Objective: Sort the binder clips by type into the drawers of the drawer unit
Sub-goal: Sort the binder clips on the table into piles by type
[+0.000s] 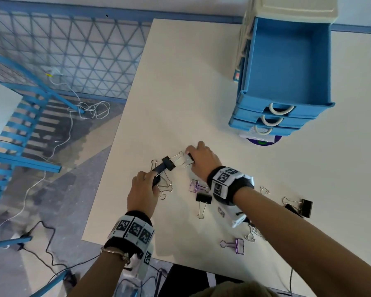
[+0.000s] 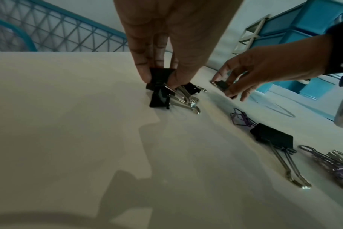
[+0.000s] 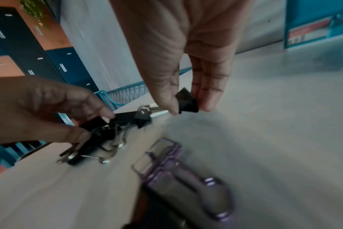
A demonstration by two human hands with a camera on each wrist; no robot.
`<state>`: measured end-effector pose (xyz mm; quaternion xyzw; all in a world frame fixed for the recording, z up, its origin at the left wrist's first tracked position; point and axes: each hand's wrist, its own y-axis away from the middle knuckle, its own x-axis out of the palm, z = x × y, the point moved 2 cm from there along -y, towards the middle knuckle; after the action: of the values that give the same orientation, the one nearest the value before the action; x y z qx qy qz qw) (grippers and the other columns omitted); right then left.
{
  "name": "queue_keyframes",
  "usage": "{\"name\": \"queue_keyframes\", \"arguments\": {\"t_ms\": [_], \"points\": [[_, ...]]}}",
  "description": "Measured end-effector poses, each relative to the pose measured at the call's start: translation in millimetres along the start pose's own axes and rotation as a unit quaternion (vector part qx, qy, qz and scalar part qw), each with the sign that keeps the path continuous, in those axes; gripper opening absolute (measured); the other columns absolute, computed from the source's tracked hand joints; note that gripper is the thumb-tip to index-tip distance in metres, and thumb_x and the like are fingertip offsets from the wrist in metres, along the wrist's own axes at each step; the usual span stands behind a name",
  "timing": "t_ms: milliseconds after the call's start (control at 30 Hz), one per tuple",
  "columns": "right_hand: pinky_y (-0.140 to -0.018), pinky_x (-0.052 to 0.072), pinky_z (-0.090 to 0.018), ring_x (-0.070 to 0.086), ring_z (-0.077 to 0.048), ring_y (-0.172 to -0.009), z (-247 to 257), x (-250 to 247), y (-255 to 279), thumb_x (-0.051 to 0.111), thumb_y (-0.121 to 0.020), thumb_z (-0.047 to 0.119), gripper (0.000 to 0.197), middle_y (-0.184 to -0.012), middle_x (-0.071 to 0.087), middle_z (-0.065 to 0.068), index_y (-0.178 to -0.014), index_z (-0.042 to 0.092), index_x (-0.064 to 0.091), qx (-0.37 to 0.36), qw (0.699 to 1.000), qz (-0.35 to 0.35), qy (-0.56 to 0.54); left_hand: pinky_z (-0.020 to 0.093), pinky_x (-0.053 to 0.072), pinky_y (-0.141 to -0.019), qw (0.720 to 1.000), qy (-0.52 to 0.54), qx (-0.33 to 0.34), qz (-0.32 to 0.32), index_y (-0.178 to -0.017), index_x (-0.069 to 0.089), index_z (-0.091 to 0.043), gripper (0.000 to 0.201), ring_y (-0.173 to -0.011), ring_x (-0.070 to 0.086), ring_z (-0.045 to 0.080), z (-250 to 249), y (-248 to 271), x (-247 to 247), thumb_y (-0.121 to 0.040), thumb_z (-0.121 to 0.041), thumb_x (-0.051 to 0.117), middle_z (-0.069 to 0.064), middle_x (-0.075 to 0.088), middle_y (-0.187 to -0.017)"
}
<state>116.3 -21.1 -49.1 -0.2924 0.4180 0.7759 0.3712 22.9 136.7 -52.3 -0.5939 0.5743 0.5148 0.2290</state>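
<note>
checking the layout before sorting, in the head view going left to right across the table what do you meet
left hand pinching a black clip → right hand pinching a small black clip → purple clip near the table's front edge → black clip pair at far right

The white desk (image 1: 201, 93) carries a blue drawer unit (image 1: 283, 67) at its far right and scattered black binder clips (image 1: 204, 198) and purple binder clips (image 1: 237, 246) nearer.
</note>
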Motion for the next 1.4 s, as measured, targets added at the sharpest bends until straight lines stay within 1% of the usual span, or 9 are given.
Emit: {"name": "queue_keyframes", "arguments": {"t_ms": [100,267,433,667,833,1000,1100,1233,1400], "points": [[-0.085,0.048,-0.043,0.053,-0.038,-0.105,10,13,-1,0.044,-0.087,-0.002,0.046,-0.123,0.041,-0.018,-0.13,0.015,0.041,-0.003,0.999,0.041,-0.022,0.044,0.047,-0.078,1.0,-0.003,0.002,-0.003,-0.128,0.044,-0.007,0.046,-0.107,0.047,0.035,-5,-1,-1,-0.084,-0.002,0.052,0.019,0.05,-0.116],[-0.095,0.044,-0.043,0.053,-0.038,-0.11,-8,-1,21,0.048,-0.089,0.009,0.052,-0.128,0.042,-0.016,-0.138,0.022,0.033,-0.015,0.997,0.044,-0.065,0.047,0.052,-0.074,0.994,-0.017,0.099,-0.042,-0.116,0.054,-0.005,0.049,-0.092,0.058,0.039,-20,12,0,-0.069,0.003,0.064,0.02,0.059,-0.11],[-0.092,0.047,-0.04,0.056,-0.032,-0.108,-54,-28,69,0.049,-0.09,0.014,0.041,-0.124,0.05,-0.011,-0.13,0.02,0.046,-0.01,0.999,-0.01,-0.053,0.033,0.052,-0.067,0.982,0.023,0.184,0.034,-0.12,0.051,-0.008,0.042,-0.099,0.059,0.029,-50,42,14,-0.079,-0.001,0.057,0.013,0.053,-0.118],[-0.086,0.048,-0.039,0.053,-0.03,-0.111,-138,-35,154,0.057,-0.086,0.017,0.034,-0.122,0.055,-0.012,-0.119,0.019,0.057,0.14,0.98,-0.133,-0.044,0.035,0.051,-0.075,0.982,-0.067,0.132,0.117,-0.133,0.035,-0.02,0.047,-0.11,0.049,0.023,-78,68,53,-0.089,-0.026,0.051,0.009,0.038,-0.129],[-0.095,0.045,-0.046,0.04,-0.033,-0.125,-183,-21,197,0.064,-0.082,0.032,0.049,-0.138,0.039,-0.014,-0.128,0.024,0.049,0.242,0.962,-0.123,-0.037,0.035,0.052,-0.076,0.987,-0.084,0.106,0.091,-0.125,0.044,-0.014,0.039,-0.111,0.046,0.026,-86,72,72,-0.089,-0.025,0.054,0.014,0.038,-0.126],[-0.096,0.043,-0.043,0.041,-0.033,-0.125,-199,-8,209,0.064,-0.082,0.031,0.054,-0.142,0.036,-0.012,-0.132,0.028,0.044,0.249,0.964,-0.09,-0.036,0.042,0.053,-0.071,0.991,-0.041,0.102,0.075,-0.106,0.055,-0.006,0.026,-0.093,0.055,0.035,-92,77,79,-0.081,-0.011,0.06,0.019,0.046,-0.113],[-0.093,0.045,-0.042,0.043,-0.031,-0.122,-200,-6,210,0.062,-0.084,0.029,0.048,-0.137,0.04,-0.01,-0.13,0.026,0.047,0.242,0.964,-0.1,-0.035,0.039,0.054,-0.065,0.992,-0.004,0.108,0.064,-0.099,0.057,-0.005,0.025,-0.08,0.059,0.035,-101,82,77,-0.075,-0.006,0.062,0.019,0.049,-0.108],[-0.088,0.048,-0.042,0.047,-0.031,-0.117,-199,-7,208,0.061,-0.082,0.027,0.048,-0.132,0.044,-0.011,-0.128,0.025,0.048,0.24,0.963,-0.114,-0.043,0.028,0.047,-0.062,0.983,0.002,0.171,0.075,-0.108,0.058,-0.011,0.034,-0.071,0.053,0.023,-125,90,78,-0.074,-0.007,0.06,0.014,0.046,-0.112],[-0.086,0.047,-0.041,0.045,-0.032,-0.117,-196,-10,201,0.064,-0.079,0.04,0.055,-0.13,0.042,-0.011,-0.129,0.027,0.045,0.244,0.964,-0.102,-0.033,0.026,0.05,-0.069,0.972,-0.035,0.207,0.104,-0.122,0.051,-0.015,0.043,-0.086,0.053,0.021,-150,94,93,-0.08,-0.01,0.054,0.01,0.04,-0.119]]}}
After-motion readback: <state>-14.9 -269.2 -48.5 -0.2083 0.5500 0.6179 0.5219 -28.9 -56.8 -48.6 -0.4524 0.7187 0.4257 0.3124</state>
